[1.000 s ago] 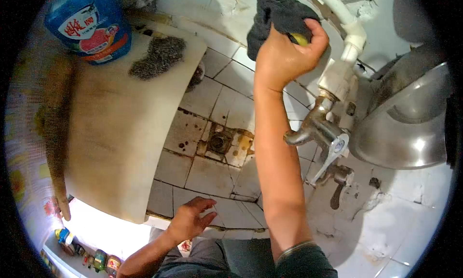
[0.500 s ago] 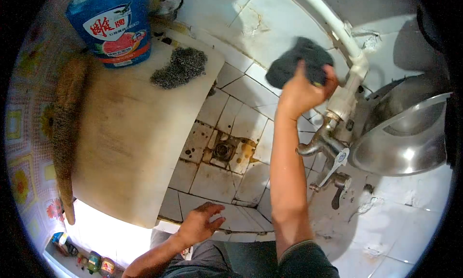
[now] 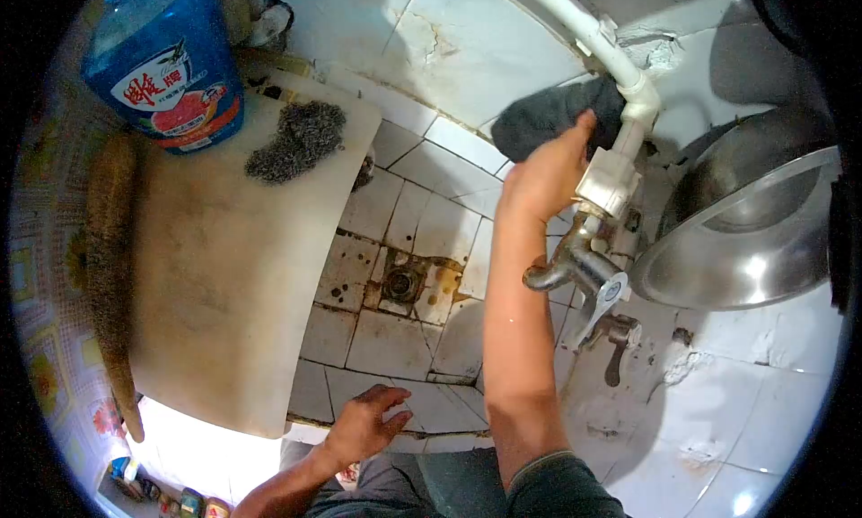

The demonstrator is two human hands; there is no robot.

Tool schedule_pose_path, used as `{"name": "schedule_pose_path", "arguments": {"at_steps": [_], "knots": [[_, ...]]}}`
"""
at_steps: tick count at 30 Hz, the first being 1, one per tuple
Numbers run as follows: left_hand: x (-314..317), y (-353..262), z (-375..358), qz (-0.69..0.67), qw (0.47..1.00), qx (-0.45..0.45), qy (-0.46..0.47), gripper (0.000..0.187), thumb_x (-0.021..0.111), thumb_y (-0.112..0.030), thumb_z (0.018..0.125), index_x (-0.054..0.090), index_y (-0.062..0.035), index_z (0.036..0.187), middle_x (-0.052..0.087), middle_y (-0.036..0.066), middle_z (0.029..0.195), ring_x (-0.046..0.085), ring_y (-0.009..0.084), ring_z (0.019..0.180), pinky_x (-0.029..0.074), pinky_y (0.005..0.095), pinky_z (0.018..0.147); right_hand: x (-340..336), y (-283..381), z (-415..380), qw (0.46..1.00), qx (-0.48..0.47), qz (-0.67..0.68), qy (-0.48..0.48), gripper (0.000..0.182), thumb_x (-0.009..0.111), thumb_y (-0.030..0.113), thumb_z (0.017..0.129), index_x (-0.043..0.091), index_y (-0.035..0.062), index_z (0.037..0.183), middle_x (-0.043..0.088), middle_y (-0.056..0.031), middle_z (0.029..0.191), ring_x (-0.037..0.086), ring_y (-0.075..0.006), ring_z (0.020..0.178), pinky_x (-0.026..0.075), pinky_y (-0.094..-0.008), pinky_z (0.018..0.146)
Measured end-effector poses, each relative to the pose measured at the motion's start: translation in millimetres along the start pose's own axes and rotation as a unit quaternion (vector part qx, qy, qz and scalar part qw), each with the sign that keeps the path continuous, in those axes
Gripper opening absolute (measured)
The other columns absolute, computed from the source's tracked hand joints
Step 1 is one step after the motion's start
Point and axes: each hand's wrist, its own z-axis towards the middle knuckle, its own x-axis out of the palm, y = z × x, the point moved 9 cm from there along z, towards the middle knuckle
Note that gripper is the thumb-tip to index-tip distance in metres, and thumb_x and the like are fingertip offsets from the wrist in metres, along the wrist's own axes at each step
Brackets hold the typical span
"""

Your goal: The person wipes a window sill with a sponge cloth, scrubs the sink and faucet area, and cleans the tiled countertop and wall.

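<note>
My right hand (image 3: 549,179) is closed on a dark grey cloth (image 3: 539,123) by the white tiled wall, beside the white pipe (image 3: 594,35). Part of the cloth bunches toward the pipe, and some fingers are hidden behind the hand and pipe. Below the wrist, a metal tap (image 3: 575,265) with a lever sticks out close to my forearm. My left hand (image 3: 364,424) hangs low over the near edge of the tiled sink, fingers loosely bent and apart, with nothing in it.
On the left a pale board (image 3: 224,285) carries a steel wool pad (image 3: 298,143) and a blue detergent bottle (image 3: 166,78). A long brown object (image 3: 112,285) lies along its left edge. A drain (image 3: 401,285) sits in the tiles. Right of the tap leans a metal basin (image 3: 745,258).
My right hand has moved the cloth up against the pipe, and the cloth is now stretched wider. The whole view has shifted slightly. My left hand stays low and loosely bent.
</note>
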Motion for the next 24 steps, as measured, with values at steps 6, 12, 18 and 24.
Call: {"name": "schedule_pose_path", "arguments": {"at_steps": [6,12,18,24], "knots": [[7,-2,3,0.042,0.999,0.011,0.027,0.030,0.070,-0.011,0.081,0.061,-0.0020,0.108,0.064,0.017,0.097,0.066,0.0311,0.082,0.055,0.0360,0.070,41,34,-30,0.900,-0.391,-0.192,0.028,0.048,0.071,0.001,0.078,0.043,0.0005,0.116,0.050,-0.0142,0.107,0.054,-0.0239,0.096,0.043,-0.0332,0.088],[1,-1,-1,0.028,0.999,0.017,-0.008,0.028,0.070,-0.010,0.082,0.061,-0.0019,0.107,0.064,0.018,0.095,0.067,0.0294,0.083,0.054,0.0352,0.070,-30,-25,21,0.989,-0.009,-0.146,0.014,0.037,0.054,0.028,0.096,0.051,-0.0003,0.120,0.056,-0.0113,0.112,0.052,-0.0199,0.101,0.041,-0.0345,0.094],[4,-2,2,0.036,0.999,-0.016,-0.003,0.029,0.068,-0.012,0.084,0.061,0.0002,0.110,0.064,0.018,0.100,0.066,0.0291,0.088,0.054,0.0346,0.075,4,13,-19,0.902,-0.318,-0.291,0.034,0.028,0.065,0.003,0.069,0.057,-0.0010,0.096,0.056,-0.0154,0.100,0.052,-0.0347,0.100,0.039,-0.0405,0.093],[-2,2,-3,0.036,0.998,0.003,-0.058,0.030,0.070,-0.010,0.082,0.062,-0.0006,0.109,0.065,0.019,0.098,0.067,0.0292,0.087,0.054,0.0352,0.072,-105,-104,58,0.998,-0.010,-0.026,0.062,0.035,0.065,0.006,0.081,0.058,-0.0008,0.114,0.059,-0.0106,0.117,0.059,-0.0223,0.099,0.048,-0.0356,0.086]]}}
